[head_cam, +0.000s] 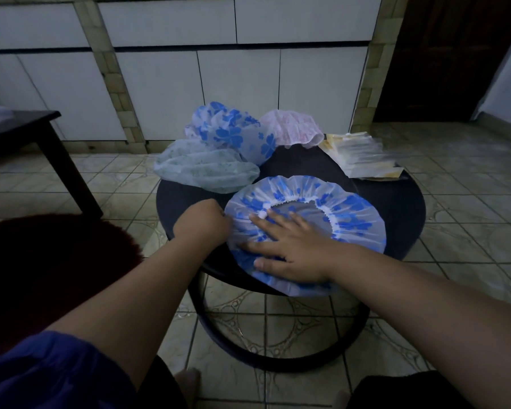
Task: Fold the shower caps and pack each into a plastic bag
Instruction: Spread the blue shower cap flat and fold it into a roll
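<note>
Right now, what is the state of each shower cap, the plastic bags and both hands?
blue flowered cap in front: spread flat, opening up, unfolded
left hand: fingers curled, grips that cap's left edge
right hand: fingers straight, presses flat on that cap
second blue flowered cap: crumpled, unfolded, at the back
green patterned cap: loosely lying, unfolded
pink cap: puffed, unfolded
plastic bags: stacked flat, apparently empty
round table: bears all these

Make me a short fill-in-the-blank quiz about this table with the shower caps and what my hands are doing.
1. The right hand lies flat on the ____-flowered cap.
2. The left hand pinches that cap's ____ edge.
3. The plastic bags lie at the table's far ____ side.
4. The pink cap lies ____ the flattened cap.

Missing words: blue; left; right; behind
</note>
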